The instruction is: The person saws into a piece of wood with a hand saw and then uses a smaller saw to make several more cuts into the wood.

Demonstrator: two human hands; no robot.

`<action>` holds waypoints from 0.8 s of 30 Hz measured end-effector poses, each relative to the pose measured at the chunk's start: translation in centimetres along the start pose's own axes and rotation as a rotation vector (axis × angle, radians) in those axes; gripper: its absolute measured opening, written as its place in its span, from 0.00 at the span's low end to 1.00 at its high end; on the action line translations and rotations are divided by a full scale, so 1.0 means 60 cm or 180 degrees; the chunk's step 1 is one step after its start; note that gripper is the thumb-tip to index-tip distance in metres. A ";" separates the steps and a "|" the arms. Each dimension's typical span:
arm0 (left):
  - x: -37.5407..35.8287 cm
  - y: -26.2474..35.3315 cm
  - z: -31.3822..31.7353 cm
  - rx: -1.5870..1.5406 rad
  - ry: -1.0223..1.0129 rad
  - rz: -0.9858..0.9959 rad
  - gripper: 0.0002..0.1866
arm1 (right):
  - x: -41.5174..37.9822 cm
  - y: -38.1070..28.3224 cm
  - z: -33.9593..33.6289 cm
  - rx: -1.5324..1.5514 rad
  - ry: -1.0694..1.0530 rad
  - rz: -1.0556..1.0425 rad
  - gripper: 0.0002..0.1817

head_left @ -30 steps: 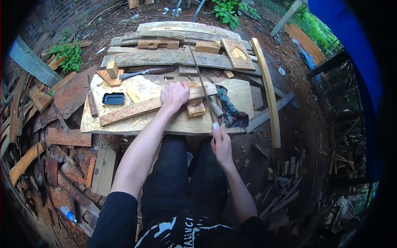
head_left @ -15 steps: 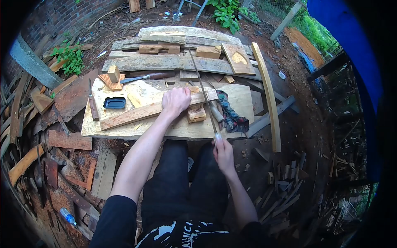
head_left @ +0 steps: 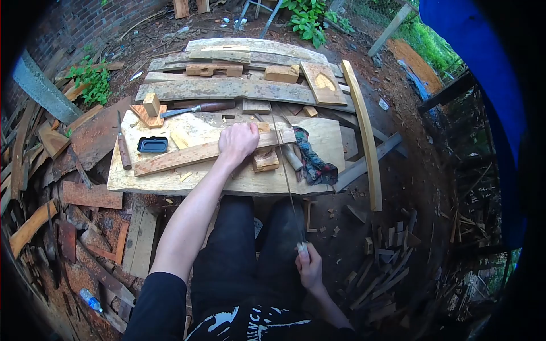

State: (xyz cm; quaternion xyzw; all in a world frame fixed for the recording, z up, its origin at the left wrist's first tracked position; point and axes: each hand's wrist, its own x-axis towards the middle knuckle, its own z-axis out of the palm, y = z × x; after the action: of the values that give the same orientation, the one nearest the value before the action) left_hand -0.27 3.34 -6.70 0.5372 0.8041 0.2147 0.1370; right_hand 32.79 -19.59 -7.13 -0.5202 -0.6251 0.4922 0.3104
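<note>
My left hand point(head_left: 239, 141) is closed over a long wooden strip point(head_left: 182, 159) that lies slantwise across the workbench point(head_left: 128, 181). Beneath the strip, near its right end, sits a small wooden block point(head_left: 266, 161). My right hand point(head_left: 309, 266) grips the handle of a handsaw point(head_left: 291, 196), low in front of my right thigh. Its long blade, seen nearly edge-on, crosses the strip close to the right end. A crumpled dark patterned cloth point(head_left: 312, 162) and a round wooden handle point(head_left: 293, 158) lie just right of the blade.
On the bench's left are a black tray point(head_left: 152, 145), a chisel point(head_left: 123, 149) and another wood-handled blade point(head_left: 200, 108). Planks point(head_left: 227, 89) and a board with a heart-shaped recess point(head_left: 324, 83) lie behind. A long beam point(head_left: 365, 136) stands at the right; scrap wood covers the ground.
My right hand has drawn the handsaw down and toward me, so the blade's far end has come back near the strip. My left hand keeps its hold on the strip.
</note>
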 end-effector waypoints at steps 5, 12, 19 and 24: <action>-0.002 -0.004 -0.004 0.0043 0.0005 0.0095 0.31 | 0.189 -0.041 0.040 0.0472 -0.0158 0.0186 0.23; -0.001 -0.003 0.004 0.0000 0.0183 -0.0163 0.32 | 0.228 -0.050 0.073 0.0474 -0.0006 0.0204 0.20; -0.004 -0.001 0.009 0.0068 0.0135 -0.0013 0.30 | 0.003 -0.011 0.000 0.0094 0.0079 0.0252 0.17; -0.003 -0.001 0.003 0.0122 0.0088 0.0143 0.31 | 0.140 -0.041 0.018 0.0548 -0.0115 0.0371 0.19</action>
State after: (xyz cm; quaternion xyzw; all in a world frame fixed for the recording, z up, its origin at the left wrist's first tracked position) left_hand -0.17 3.15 -6.89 0.5546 0.7976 0.2096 0.1106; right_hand 28.72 -11.82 -6.24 -0.5181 -0.5547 0.5706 0.3135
